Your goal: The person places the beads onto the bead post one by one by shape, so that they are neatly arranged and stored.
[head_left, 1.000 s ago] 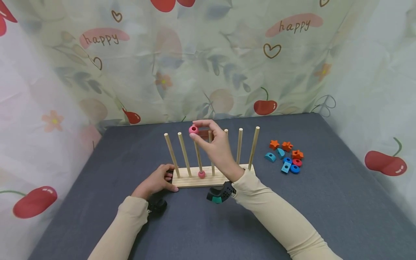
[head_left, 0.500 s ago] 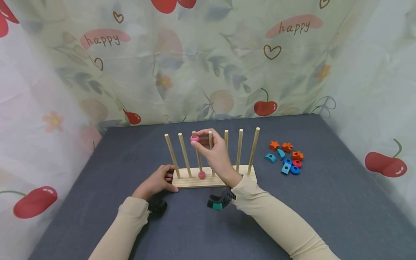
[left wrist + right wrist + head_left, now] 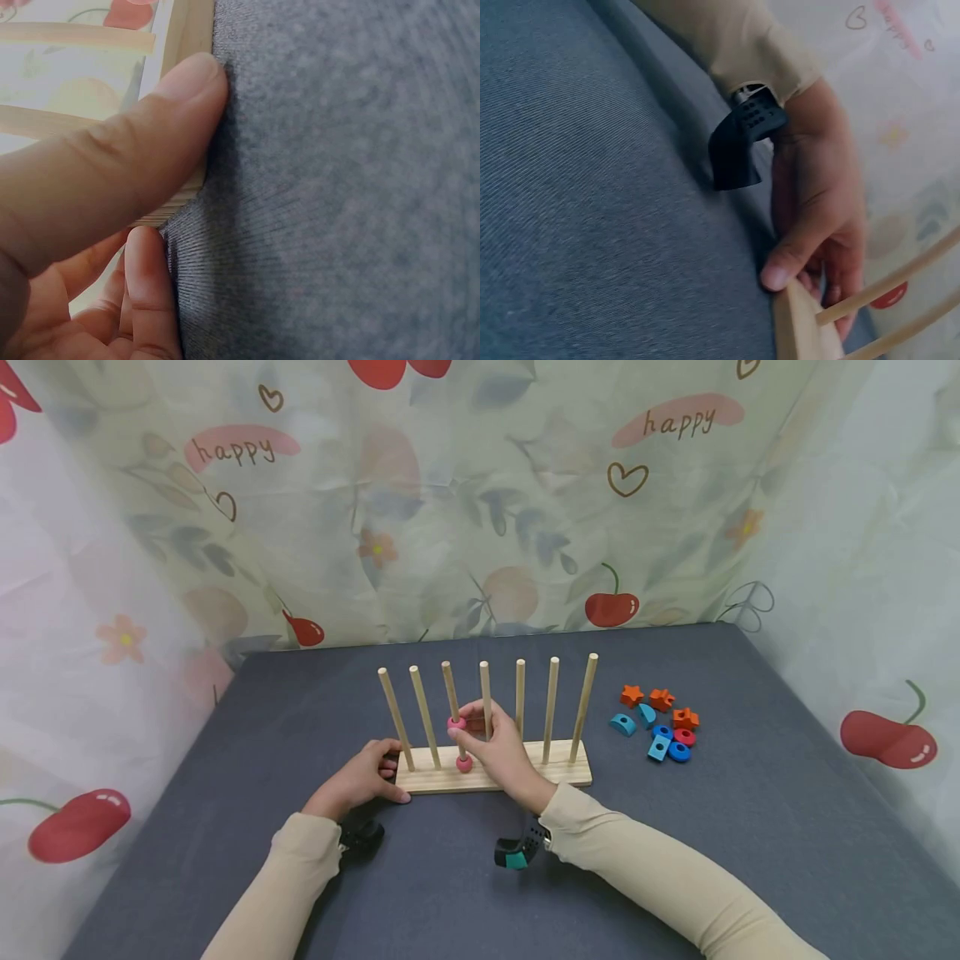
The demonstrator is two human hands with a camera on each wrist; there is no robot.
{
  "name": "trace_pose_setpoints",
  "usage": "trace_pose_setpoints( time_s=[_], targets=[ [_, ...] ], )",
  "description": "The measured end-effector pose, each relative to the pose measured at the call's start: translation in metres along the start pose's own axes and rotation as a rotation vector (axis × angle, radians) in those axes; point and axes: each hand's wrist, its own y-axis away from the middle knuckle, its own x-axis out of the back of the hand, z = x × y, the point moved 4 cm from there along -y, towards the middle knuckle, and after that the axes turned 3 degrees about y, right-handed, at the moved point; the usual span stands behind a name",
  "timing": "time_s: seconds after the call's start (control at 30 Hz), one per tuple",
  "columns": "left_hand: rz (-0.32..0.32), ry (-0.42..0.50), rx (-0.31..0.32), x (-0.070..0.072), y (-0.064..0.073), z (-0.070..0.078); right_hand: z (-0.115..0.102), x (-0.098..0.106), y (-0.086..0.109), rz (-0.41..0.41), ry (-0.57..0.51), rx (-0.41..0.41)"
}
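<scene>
A pale wooden peg board (image 3: pixel 433 783) carries a row of upright round pegs. My left hand (image 3: pixel 363 782) holds its left end, the thumb (image 3: pixel 176 97) along the front edge and the other fingers around the end. With thumb and fingertips, my right hand (image 3: pixel 504 755) pinches a pink bead (image 3: pixel 456 723) that is threaded on the third peg from the left, partway down. A second pink bead (image 3: pixel 464 764) sits at the foot of that same peg. In the right wrist view the left hand (image 3: pixel 829 217) grips the board's end; the right hand is out of that view.
To the right of the board lies a loose group of pieces: orange star-like blocks (image 3: pixel 632 695), light blue half-rounds (image 3: pixel 622 724), a light blue rectangular block (image 3: pixel 659 747), blue rings (image 3: pixel 679 752) and a red ring (image 3: pixel 684 737). A dark grey cloth (image 3: pixel 450 893) covers the table.
My right hand has lowered the pink bead from the top of the third peg to below its middle. The left hand has stayed at the board's end.
</scene>
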Motion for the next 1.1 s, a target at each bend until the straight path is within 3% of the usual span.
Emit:
trace_pose_setpoints(
  time_s=[0.37,0.57,0.93,1.1],
  targets=[
    [0.002,-0.002,-0.008,-0.001,0.0,0.001,0.037,-0.004,0.012,-0.032,0.023,-0.157],
    [0.004,0.006,-0.006,-0.001,0.001,0.0,0.048,-0.006,0.013,-0.07,0.013,-0.171],
    [0.005,0.012,-0.013,-0.001,0.0,-0.002,0.05,-0.007,0.014,-0.061,0.033,-0.163],
    [0.01,0.008,-0.015,0.0,0.0,-0.001,0.026,-0.004,0.02,-0.073,0.032,-0.158]
  ],
)
